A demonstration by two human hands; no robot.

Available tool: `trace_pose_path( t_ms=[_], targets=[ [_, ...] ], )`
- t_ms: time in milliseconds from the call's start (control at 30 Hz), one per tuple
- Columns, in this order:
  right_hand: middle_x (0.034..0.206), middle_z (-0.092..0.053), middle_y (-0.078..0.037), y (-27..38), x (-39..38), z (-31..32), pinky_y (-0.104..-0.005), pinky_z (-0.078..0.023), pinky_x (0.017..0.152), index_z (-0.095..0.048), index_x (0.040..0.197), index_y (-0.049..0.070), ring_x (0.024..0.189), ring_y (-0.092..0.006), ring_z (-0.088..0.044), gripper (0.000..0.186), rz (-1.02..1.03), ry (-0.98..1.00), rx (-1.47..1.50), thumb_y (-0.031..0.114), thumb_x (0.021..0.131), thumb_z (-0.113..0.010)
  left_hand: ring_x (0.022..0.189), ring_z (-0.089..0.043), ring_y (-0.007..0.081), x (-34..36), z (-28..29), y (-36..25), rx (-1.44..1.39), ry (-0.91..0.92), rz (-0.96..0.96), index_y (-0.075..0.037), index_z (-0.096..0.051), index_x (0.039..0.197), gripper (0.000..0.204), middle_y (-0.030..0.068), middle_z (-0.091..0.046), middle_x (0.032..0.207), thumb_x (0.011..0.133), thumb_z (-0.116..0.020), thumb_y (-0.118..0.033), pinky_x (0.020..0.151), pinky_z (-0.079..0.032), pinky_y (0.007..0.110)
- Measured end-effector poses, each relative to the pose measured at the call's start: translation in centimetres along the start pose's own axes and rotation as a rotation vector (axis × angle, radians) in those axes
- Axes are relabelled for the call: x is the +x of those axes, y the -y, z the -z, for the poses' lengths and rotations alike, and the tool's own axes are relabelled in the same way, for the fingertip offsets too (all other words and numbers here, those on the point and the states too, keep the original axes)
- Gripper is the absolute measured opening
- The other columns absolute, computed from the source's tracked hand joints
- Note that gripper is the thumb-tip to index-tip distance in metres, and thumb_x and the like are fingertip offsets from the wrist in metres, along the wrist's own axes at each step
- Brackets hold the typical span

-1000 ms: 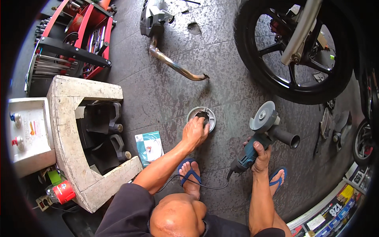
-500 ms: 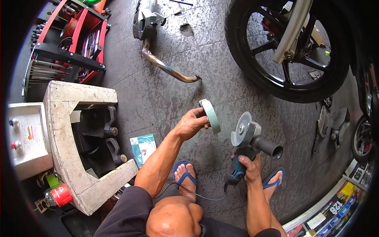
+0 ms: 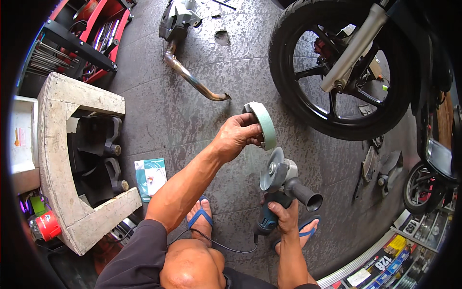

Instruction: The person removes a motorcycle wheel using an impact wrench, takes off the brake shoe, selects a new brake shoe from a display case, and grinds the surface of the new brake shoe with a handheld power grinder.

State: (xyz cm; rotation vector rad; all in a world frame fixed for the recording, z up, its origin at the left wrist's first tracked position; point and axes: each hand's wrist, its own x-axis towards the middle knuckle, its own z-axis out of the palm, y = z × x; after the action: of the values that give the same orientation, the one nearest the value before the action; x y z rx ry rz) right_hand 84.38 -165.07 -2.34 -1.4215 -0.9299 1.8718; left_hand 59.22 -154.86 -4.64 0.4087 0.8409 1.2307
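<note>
My left hand (image 3: pixel 235 138) is closed on a curved brake shoe (image 3: pixel 266 126) with a pale green lining, its thumb and fingers pinching the inner side. The lining faces away to the right. Below and just right of it, my right hand (image 3: pixel 285 217) wraps round the body of an angle grinder (image 3: pixel 267 215). The grinder's grey disc (image 3: pixel 272 171) points up, close under the shoe's lower end, with a visible gap. A dark tubular side handle (image 3: pixel 308 195) sticks out to the right. Whether the disc spins cannot be told.
The grinder's cable (image 3: pixel 216 245) runs past my sandalled feet. A motorcycle front wheel (image 3: pixel 284 103) stands at the far right. Ahead lies an exhaust pipe (image 3: pixel 195 84). To the left are a worn wooden stand (image 3: pixel 53 159), a flat blue-and-white packet (image 3: pixel 150 178) and a red tool rack (image 3: pixel 98 72).
The whole view has shifted. My left hand has brought the brake shoe right and farther forward, turned slightly. The gap between the shoe and the grinder's disc has narrowed. Both grips are unchanged.
</note>
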Motion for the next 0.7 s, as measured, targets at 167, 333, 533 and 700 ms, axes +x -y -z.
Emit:
trace_pose_path(
  t_ms=[167, 333, 533, 700],
  targets=[
    [0.093, -0.067, -0.011, 0.7, -0.4, -0.3, -0.0346, -0.056, 0.073, -0.06, 0.112, -0.004, 0.082, -0.0237, -0.068, 0.056, 0.018, -0.038, 0.01, 0.025, 0.069, -0.081, 0.077, -0.066, 0.0132, 0.6, -1.1, 0.1, 0.025, 0.015, -0.007, 0.001, -0.066, 0.108, 0.025, 0.0056, -0.07, 0.089, 0.091, -0.07, -0.017, 0.07, -0.054, 0.028],
    [0.092, -0.067, -0.011, 0.9, -0.5, -0.1, -0.0349, -0.056, 0.073, -0.06, 0.112, -0.003, 0.081, -0.0233, -0.068, 0.057, 0.017, -0.048, -0.018, 0.026, 0.069, -0.082, 0.078, -0.066, 0.013, 0.8, -1.8, 0.4, 0.021, 0.037, -0.02, 0.001, -0.066, 0.11, 0.026, 0.0051, -0.07, 0.091, 0.092, -0.069, -0.017, 0.071, -0.054, 0.028],
    [0.091, -0.067, -0.011, 1.2, -0.5, 0.0, -0.0351, -0.056, 0.073, -0.06, 0.111, -0.004, 0.08, -0.023, -0.068, 0.056, 0.039, -0.041, -0.043, 0.027, 0.071, -0.082, 0.079, -0.065, 0.0127, 0.5, -2.3, 0.3, 0.012, 0.04, -0.003, 0.001, -0.066, 0.111, 0.026, 0.0048, -0.07, 0.093, 0.092, -0.069, -0.017, 0.073, -0.053, 0.028],
    [0.094, -0.066, -0.01, 1.5, -0.6, -0.2, -0.0349, -0.056, 0.076, -0.06, 0.112, -0.003, 0.083, -0.0229, -0.068, 0.051, 0.06, -0.055, -0.026, 0.022, 0.073, -0.08, 0.081, -0.064, 0.0122, 0.6, -2.6, 0.3, 0.059, 0.042, -0.022, 0.002, -0.066, 0.112, 0.028, 0.0048, -0.07, 0.095, 0.091, -0.068, -0.017, 0.074, -0.051, 0.029]
  ],
)
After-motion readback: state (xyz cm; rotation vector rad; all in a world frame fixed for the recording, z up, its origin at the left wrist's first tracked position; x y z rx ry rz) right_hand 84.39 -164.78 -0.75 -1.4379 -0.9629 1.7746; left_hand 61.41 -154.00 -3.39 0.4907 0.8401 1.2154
